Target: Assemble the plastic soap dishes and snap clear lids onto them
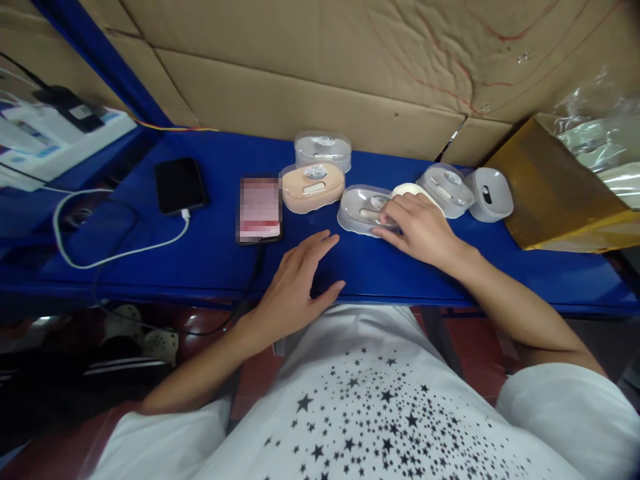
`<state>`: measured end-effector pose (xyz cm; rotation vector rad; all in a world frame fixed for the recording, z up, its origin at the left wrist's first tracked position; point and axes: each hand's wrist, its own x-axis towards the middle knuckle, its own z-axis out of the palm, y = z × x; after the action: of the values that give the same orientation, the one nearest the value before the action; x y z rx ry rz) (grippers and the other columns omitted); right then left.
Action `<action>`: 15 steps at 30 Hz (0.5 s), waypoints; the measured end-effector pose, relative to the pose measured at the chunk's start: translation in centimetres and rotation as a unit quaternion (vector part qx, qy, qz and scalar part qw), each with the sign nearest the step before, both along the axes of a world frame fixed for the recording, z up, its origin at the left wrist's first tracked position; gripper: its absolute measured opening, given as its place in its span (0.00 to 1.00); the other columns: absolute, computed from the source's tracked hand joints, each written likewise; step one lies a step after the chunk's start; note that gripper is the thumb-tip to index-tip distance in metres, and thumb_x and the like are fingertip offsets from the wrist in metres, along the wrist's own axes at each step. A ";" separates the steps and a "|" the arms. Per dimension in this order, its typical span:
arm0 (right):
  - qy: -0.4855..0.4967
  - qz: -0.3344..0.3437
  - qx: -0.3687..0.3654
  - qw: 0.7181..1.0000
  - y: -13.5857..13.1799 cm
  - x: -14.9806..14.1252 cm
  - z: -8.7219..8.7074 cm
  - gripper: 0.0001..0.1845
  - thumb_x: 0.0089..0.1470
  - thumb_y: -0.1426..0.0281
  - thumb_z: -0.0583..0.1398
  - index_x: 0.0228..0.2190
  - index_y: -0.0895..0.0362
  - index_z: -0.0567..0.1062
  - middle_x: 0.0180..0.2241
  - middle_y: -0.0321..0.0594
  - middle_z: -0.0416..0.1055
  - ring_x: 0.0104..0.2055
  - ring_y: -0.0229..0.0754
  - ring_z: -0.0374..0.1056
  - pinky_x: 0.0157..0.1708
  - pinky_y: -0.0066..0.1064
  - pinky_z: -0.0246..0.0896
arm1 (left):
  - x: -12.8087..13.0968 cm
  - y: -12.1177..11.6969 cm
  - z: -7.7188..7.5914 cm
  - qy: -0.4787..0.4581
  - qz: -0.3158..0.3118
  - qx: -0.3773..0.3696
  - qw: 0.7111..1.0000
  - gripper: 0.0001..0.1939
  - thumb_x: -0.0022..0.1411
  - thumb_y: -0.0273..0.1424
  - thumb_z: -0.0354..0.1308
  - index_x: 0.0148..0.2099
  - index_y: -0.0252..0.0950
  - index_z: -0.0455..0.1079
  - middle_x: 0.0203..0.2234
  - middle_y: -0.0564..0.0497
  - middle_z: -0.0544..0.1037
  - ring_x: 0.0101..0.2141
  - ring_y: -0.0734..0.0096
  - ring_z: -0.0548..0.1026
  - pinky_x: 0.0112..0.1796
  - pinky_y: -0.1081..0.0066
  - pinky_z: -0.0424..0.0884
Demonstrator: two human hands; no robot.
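Right hand [420, 227] curved over a clear oval plastic case [357, 210] near the middle of the blue worktop [210, 270], fingers on its lid; whether it grips cannot be told. Case's long axis runs roughly side to side, tilted slightly toward the worktop's front edge. Inside, a pale elongated piece [371, 215], dim through the lid. Just behind the hand, a white domed piece [407, 190], partly hidden by the fingers; kind unclear. Left hand [295, 280] open, palm down by the front edge, holding nothing. Toward the back edge: a peach case [313, 188], a second clear case [323, 151], a third clear case [445, 190], a grey-white case [487, 194] with a dark slot. Their contents are hard to make out. Further left, a phone with a pixelated screen [259, 209] and a black phone [180, 185] on a white charging cable [120, 233].
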<state>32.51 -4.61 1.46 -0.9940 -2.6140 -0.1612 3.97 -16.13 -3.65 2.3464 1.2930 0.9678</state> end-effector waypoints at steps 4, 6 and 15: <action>-0.020 -0.088 0.043 0.995 0.3 -1.0 -1.3 0.17 0.75 0.63 0.53 0.43 0.55 0.79 0.42 0.51 0.79 0.47 0.57 0.72 0.47 0.46 0.63 | 0.0 0.0 0.1 0.016 0.002 0.000 1.000 0.32 0.77 0.35 0.59 0.77 0.46 0.55 0.72 0.38 0.65 0.70 0.46 0.67 0.68 0.41 0.67; -0.047 -0.123 0.034 0.991 0.4 -1.1 -1.6 0.19 0.75 0.64 0.51 0.52 0.59 0.79 0.52 0.55 0.80 0.54 0.60 0.72 0.53 0.49 0.63 | 0.0 0.0 0.1 0.022 0.004 0.003 1.000 0.31 0.77 0.36 0.59 0.76 0.46 0.56 0.72 0.39 0.65 0.69 0.46 0.69 0.67 0.42 0.68; -0.078 -0.243 -0.061 0.965 4.3 2.2 -1.7 0.36 0.73 0.57 0.53 0.72 0.67 0.64 0.72 0.65 0.63 0.73 0.69 0.59 0.69 0.60 0.53 | 0.0 0.1 0.0 0.038 -0.007 0.019 0.999 0.29 0.78 0.37 0.59 0.75 0.45 0.58 0.70 0.38 0.68 0.68 0.46 0.71 0.65 0.43 0.70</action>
<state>34.74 -0.34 -0.26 -1.7185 -2.4853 -0.2020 3.97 -15.99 -3.68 2.4404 1.2951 0.9153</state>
